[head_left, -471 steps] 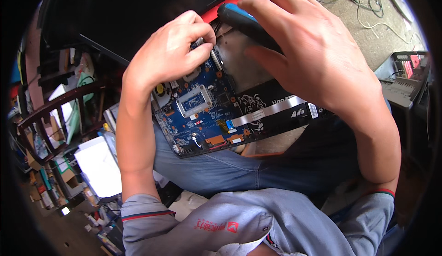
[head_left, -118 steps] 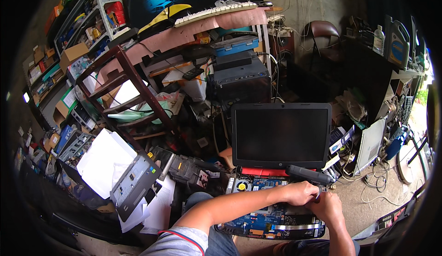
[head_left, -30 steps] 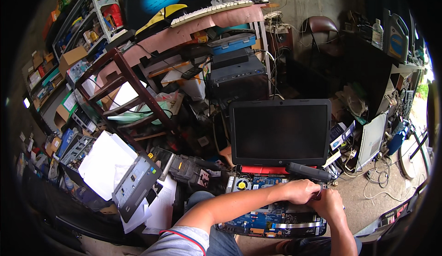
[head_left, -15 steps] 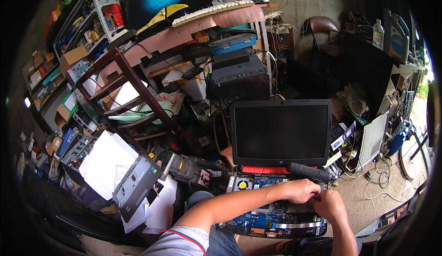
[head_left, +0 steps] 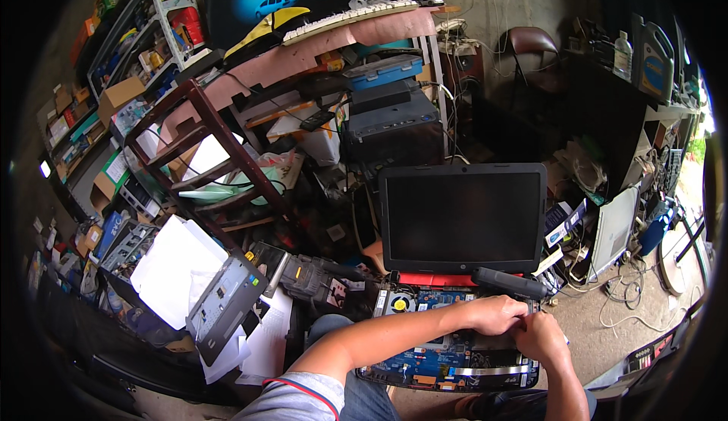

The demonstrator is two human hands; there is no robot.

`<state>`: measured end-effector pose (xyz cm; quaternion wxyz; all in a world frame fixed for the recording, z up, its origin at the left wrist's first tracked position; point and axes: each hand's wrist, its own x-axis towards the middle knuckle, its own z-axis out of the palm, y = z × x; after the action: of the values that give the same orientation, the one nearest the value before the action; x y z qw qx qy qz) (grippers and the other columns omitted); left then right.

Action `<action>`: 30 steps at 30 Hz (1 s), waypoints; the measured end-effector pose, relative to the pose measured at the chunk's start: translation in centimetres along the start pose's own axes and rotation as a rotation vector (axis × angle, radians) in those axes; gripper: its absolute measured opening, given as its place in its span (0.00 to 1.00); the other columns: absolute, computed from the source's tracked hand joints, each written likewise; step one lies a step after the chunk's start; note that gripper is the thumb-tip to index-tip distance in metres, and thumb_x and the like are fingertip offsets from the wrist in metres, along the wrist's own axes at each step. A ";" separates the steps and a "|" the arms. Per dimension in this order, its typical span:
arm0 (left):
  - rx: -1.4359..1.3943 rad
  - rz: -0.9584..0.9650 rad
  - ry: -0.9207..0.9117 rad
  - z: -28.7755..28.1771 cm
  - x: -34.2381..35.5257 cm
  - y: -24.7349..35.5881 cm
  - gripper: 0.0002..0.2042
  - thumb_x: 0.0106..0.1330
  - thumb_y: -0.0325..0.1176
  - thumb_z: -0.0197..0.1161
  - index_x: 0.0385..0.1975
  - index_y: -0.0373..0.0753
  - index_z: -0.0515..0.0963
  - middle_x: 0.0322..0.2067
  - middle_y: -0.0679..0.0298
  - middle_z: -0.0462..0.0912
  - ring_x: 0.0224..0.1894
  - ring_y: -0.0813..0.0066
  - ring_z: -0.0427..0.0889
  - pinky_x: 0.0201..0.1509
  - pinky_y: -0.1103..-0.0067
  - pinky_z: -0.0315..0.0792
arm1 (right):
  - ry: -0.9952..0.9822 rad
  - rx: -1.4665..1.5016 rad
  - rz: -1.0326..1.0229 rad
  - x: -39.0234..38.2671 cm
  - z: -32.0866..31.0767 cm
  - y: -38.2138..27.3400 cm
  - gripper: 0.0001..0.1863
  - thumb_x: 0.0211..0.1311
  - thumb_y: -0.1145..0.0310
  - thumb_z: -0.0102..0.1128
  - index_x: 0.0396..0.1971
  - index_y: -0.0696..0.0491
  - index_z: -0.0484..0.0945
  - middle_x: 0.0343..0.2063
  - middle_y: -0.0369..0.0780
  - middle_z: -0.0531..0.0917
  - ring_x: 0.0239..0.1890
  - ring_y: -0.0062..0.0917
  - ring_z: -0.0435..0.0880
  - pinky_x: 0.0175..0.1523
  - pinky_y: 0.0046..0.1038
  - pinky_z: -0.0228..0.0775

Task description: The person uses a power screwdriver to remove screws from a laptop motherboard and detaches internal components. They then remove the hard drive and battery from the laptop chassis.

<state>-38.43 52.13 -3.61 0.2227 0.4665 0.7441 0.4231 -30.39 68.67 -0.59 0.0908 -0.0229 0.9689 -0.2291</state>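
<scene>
An opened laptop base (head_left: 425, 353) lies before me, with a blue circuit board, a fan (head_left: 400, 303) and a pale ribbon cable (head_left: 485, 371) exposed. Its dark screen (head_left: 464, 220) stands upright behind it. My left hand (head_left: 497, 315) reaches across the base to its right side, fingers closed. Right beside it, almost touching, is my right hand (head_left: 543, 336), also closed with fingers pointing down. Whatever the fingers pinch is hidden beneath them. A black laptop battery (head_left: 509, 282) rests at the base's rear right, just beyond my hands.
To the left, a laptop palm-rest cover (head_left: 226, 311) leans on white sheets (head_left: 178, 266). A bulky black object (head_left: 315, 278) sits beside the base. Behind stand a dark wooden frame (head_left: 208, 137) and a black computer case (head_left: 394, 129). Cables (head_left: 626, 292) trail on the right-hand floor.
My right hand has shifted very slightly at the base's right side. My left hand stays almost still, and the laptop has not visibly moved.
</scene>
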 end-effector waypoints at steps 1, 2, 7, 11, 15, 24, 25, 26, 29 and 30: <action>0.001 -0.003 0.004 0.0 -0.1 0.0 0.06 0.70 0.29 0.56 0.38 0.34 0.78 0.35 0.45 0.84 0.40 0.45 0.84 0.44 0.62 0.76 | -0.002 -0.008 -0.001 -0.1 -0.4 -0.3 0.12 0.52 0.66 0.63 0.24 0.61 0.86 0.26 0.57 0.84 0.33 0.53 0.86 0.44 0.48 0.79; 0.027 -0.022 0.004 0.1 0.0 0.1 0.06 0.70 0.30 0.56 0.37 0.34 0.77 0.35 0.46 0.84 0.40 0.45 0.84 0.44 0.62 0.76 | -0.004 -0.016 -0.002 -0.4 -0.9 -0.8 0.12 0.52 0.66 0.63 0.24 0.61 0.86 0.26 0.57 0.84 0.33 0.53 0.86 0.44 0.48 0.79; 0.087 -0.021 0.024 0.3 0.2 0.4 0.07 0.70 0.30 0.56 0.36 0.34 0.77 0.34 0.46 0.84 0.38 0.44 0.84 0.42 0.61 0.76 | 0.019 -0.036 0.067 -0.6 -1.3 -1.2 0.13 0.52 0.63 0.66 0.27 0.59 0.87 0.27 0.56 0.85 0.35 0.51 0.87 0.44 0.46 0.80; 0.049 0.018 0.056 0.6 0.2 -0.4 0.06 0.69 0.29 0.57 0.36 0.34 0.78 0.34 0.46 0.84 0.39 0.45 0.84 0.43 0.61 0.76 | 0.030 0.009 0.047 -0.4 -0.8 -0.5 0.12 0.51 0.65 0.65 0.25 0.60 0.86 0.25 0.57 0.84 0.33 0.52 0.86 0.43 0.47 0.79; -0.013 0.047 0.050 0.6 0.1 -0.8 0.06 0.68 0.28 0.57 0.37 0.34 0.79 0.33 0.47 0.85 0.38 0.45 0.84 0.43 0.62 0.77 | -0.005 0.050 0.028 -0.2 -0.6 -0.4 0.13 0.52 0.64 0.66 0.25 0.60 0.87 0.25 0.57 0.84 0.33 0.52 0.87 0.43 0.47 0.79; 0.077 -0.016 0.032 0.3 0.2 0.1 0.07 0.70 0.30 0.55 0.36 0.33 0.78 0.32 0.45 0.84 0.38 0.44 0.84 0.42 0.62 0.76 | 0.025 0.013 0.065 -0.3 -0.8 -0.4 0.14 0.50 0.62 0.70 0.28 0.59 0.87 0.26 0.55 0.85 0.32 0.49 0.87 0.41 0.43 0.80; 0.085 -0.004 0.040 0.4 0.2 0.0 0.07 0.70 0.30 0.55 0.36 0.33 0.78 0.32 0.45 0.83 0.37 0.44 0.84 0.42 0.61 0.76 | 0.025 0.015 0.064 -0.2 -0.5 0.1 0.15 0.50 0.61 0.69 0.27 0.60 0.87 0.26 0.56 0.85 0.32 0.50 0.87 0.42 0.44 0.80; 0.076 -0.006 0.047 0.5 0.2 -0.1 0.07 0.70 0.30 0.55 0.35 0.33 0.78 0.32 0.45 0.84 0.38 0.44 0.84 0.42 0.61 0.76 | 0.025 0.016 0.062 -0.1 -0.1 0.7 0.15 0.51 0.61 0.69 0.26 0.60 0.87 0.25 0.56 0.84 0.32 0.51 0.86 0.43 0.45 0.80; 0.100 -0.076 0.015 0.8 0.4 -0.8 0.08 0.68 0.29 0.56 0.35 0.32 0.79 0.32 0.45 0.84 0.38 0.45 0.84 0.43 0.62 0.77 | -0.025 0.052 0.077 0.0 -0.6 0.2 0.16 0.52 0.60 0.68 0.26 0.61 0.86 0.25 0.57 0.84 0.33 0.53 0.86 0.44 0.46 0.79; 0.141 -0.121 -0.020 0.5 0.4 -0.8 0.08 0.67 0.29 0.57 0.34 0.31 0.79 0.32 0.45 0.85 0.37 0.47 0.85 0.42 0.62 0.78 | -0.045 0.060 0.085 -0.1 -0.9 -0.2 0.16 0.52 0.60 0.68 0.26 0.61 0.86 0.25 0.57 0.84 0.33 0.53 0.86 0.44 0.45 0.79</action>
<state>-38.61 52.57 -4.52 0.2218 0.4394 0.7967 0.3508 -30.46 68.88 0.35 0.1228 0.0157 0.9594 -0.2536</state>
